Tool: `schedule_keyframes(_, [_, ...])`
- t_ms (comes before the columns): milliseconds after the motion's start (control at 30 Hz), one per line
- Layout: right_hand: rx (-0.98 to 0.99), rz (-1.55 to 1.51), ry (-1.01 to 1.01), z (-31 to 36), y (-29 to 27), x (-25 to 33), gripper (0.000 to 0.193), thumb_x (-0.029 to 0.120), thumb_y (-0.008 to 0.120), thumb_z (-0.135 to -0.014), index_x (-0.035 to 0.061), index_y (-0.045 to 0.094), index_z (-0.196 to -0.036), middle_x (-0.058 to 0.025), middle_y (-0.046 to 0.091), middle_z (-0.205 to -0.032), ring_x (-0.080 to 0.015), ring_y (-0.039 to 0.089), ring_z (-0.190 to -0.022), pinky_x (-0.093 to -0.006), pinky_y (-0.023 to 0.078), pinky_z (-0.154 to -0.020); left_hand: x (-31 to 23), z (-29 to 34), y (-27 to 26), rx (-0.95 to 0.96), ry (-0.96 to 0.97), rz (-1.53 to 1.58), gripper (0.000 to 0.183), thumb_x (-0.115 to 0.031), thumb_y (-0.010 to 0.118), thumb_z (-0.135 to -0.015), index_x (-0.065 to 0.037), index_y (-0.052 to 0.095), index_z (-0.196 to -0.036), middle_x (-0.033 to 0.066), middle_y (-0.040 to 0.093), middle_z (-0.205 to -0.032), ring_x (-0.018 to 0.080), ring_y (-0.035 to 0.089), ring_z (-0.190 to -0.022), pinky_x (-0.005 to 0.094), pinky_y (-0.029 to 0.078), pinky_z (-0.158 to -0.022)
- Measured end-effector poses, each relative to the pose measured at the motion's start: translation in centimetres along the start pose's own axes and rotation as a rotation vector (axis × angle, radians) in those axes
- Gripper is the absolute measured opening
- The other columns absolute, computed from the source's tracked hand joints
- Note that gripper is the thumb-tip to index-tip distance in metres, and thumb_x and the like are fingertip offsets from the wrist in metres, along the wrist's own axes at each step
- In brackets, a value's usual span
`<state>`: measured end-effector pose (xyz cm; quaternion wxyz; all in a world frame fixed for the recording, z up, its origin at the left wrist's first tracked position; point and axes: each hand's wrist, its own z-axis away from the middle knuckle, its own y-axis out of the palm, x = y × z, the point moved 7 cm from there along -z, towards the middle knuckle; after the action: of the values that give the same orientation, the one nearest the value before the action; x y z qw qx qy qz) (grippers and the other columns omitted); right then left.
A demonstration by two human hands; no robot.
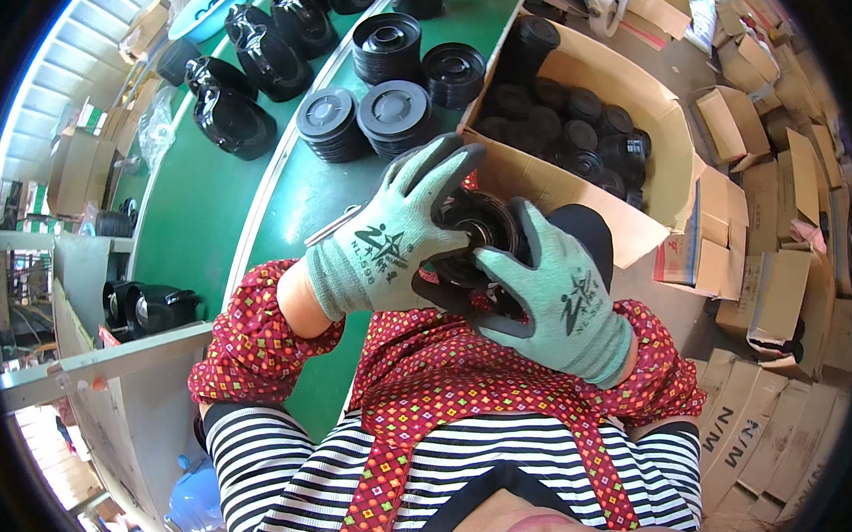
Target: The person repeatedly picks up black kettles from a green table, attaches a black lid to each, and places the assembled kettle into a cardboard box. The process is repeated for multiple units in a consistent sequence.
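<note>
Close in front of my body, both hands in green gloves with dark fingertips hold a round black plastic part (479, 224), ring-shaped and hollow in the middle. My left hand (391, 231) grips its left side, fingers curled over the upper edge. On the lower right, my right hand (552, 289) has its thumb and fingers closed around it. The gloves cover much of the part, so its underside is hidden. A slim metal rod (331, 227) shows beside my left wrist; I cannot tell whether it lies on the green table (276, 201) or is held.
Stacks of black discs (326, 113) and black rings (386, 41) stand on the table ahead. Farther left are several glossy black housings (234, 120). An open cardboard box (667, 113) at right contains black round parts (581, 107). More cartons (774, 298) crowd the floor.
</note>
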<state>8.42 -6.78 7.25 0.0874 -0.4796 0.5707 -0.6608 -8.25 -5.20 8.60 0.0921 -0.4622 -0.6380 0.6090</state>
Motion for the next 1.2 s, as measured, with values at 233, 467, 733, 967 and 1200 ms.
schedule_keyframes(233, [-0.138,0.086,-0.069,0.3,0.3,0.5,0.07,0.025,0.094,-0.069,0.0052,0.067,-0.13,-0.0285,0.057,-0.137,-0.0448,0.065,-0.116,-0.0512,0.055,-0.098,-0.7,0.5,1.3,-0.111,0.083,0.11,0.055,-0.034,0.098,-0.061,-0.008,0.078,-0.106,0.0299,0.041,-0.159,0.054,0.038,-0.147,0.0623,0.041,-0.116])
schedule_keyframes(467, [-0.061,-1.3,0.17,0.9,-2.5,-4.3,0.075,0.029,0.083,-0.095,-0.0004,0.048,-0.154,-0.0133,0.056,-0.149,-0.0246,0.056,-0.137,-0.0377,0.045,-0.116,-3.3,0.4,1.1,-0.152,0.005,0.068,0.056,-0.032,0.096,-0.064,-0.007,0.076,-0.11,0.0258,0.045,-0.153,0.0498,0.045,-0.139,0.0596,0.044,-0.114])
schedule_keyframes(733, [0.056,-1.443,0.729,-3.6,6.7,-14.3,0.047,0.049,0.063,-0.108,0.0056,0.073,-0.123,-0.0015,0.075,-0.101,-0.0121,0.069,-0.089,-0.0289,0.057,-0.083,-11.8,-0.8,10.4,-0.199,0.574,-0.18,0.04,-0.029,0.072,-0.088,-0.012,0.074,-0.123,0.0039,0.056,-0.152,0.0387,0.054,-0.136,0.0583,0.048,-0.118])
schedule_keyframes(967, [-0.475,-0.7,0.152,1.6,3.4,-14.8,0.035,0.031,0.06,-0.108,-0.0004,0.074,-0.106,-0.0068,0.074,-0.098,-0.0179,0.071,-0.09,-0.0317,0.057,-0.086,-6.9,0.8,8.7,0.002,0.423,0.172,0.068,-0.027,0.079,-0.081,-0.013,0.061,-0.145,0.0251,0.048,-0.156,0.0454,0.046,-0.146,0.057,0.044,-0.118])
schedule_keyframes(1200, [-0.662,-0.836,0.119,3.9,5.2,-16.1,0.018,0.008,0.058,-0.107,-0.0057,0.068,-0.114,-0.0132,0.072,-0.112,-0.0229,0.071,-0.106,-0.0358,0.055,-0.1,17.0,16.8,9.2,-0.096,-0.862,-0.284,0.116,-0.029,0.092,-0.077,-0.014,0.024,-0.17,0.0349,0.033,-0.165,0.0554,0.044,-0.145,0.0537,0.045,-0.117])
